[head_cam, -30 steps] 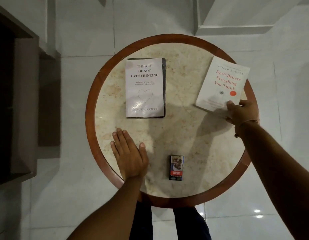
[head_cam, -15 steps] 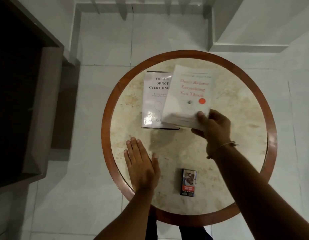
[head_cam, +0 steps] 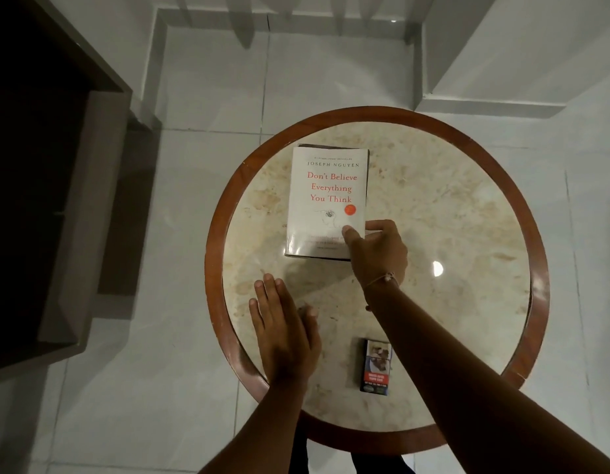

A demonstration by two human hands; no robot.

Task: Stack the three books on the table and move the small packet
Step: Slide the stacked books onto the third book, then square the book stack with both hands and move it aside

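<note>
While the left hand (head_cam: 283, 333) lies flat, fingers together, on the round marble-topped table (head_cam: 450, 206), the right hand (head_cam: 377, 251) pinches the white paperback book's (head_cam: 326, 200) near corner.

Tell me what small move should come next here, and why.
Probably let go of the white book and bring the right hand back toward the small packet. The book already lies flat on the stack, roughly square over the dark-edged one beneath, with the right hand's fingers at its near right corner. The packet sits untouched near the table's front edge. The left hand rests flat.
</note>
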